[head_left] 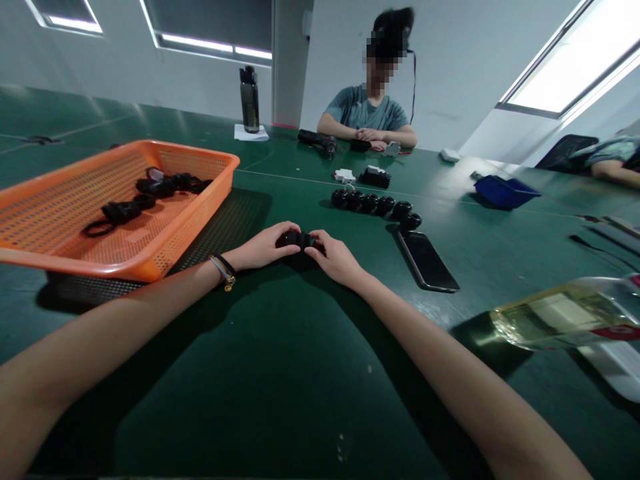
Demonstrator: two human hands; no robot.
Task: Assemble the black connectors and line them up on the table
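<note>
Left of the left hand, the orange perforated plastic basket holds black ring-shaped parts. Both hands, left and right hand, clasp one small black round part between them on the green table; glossy black rings line up beyond.

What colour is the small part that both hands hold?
Black; the small part between left hand and right hand shows best in the head view.
</note>
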